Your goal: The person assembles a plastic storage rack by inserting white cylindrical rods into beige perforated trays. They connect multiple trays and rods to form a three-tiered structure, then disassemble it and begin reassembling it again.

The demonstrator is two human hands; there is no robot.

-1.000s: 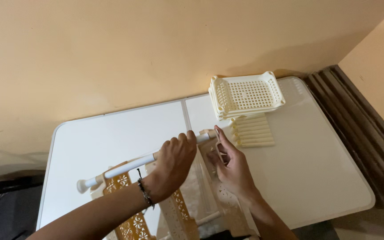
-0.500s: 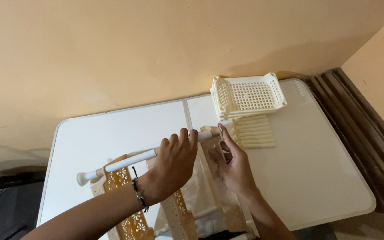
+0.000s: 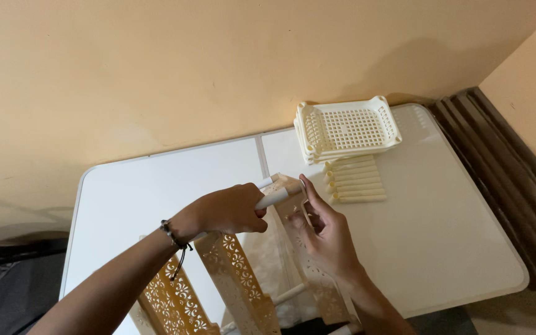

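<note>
My left hand (image 3: 227, 209) grips a cream plastic tube (image 3: 272, 198), whose end sits at the top corner of a perforated cream rack panel (image 3: 308, 273). My right hand (image 3: 325, 229) holds that panel's upper edge, fingers spread along it. More patterned panels (image 3: 237, 279) of the same rack stand below my hands, near the table's front edge. The tube's far part is hidden under my left hand.
A white folding table (image 3: 454, 236) stands against a beige wall. At its back sits a stack of cream lattice trays (image 3: 347, 127), with a row of several short cream tubes (image 3: 355, 181) lying just in front. Dark slats (image 3: 510, 167) lean at the right.
My left hand has slid along the tube toward the panel's corner, covering most of it. The tube's long left end is no longer visible. My right hand stays on the panel.
</note>
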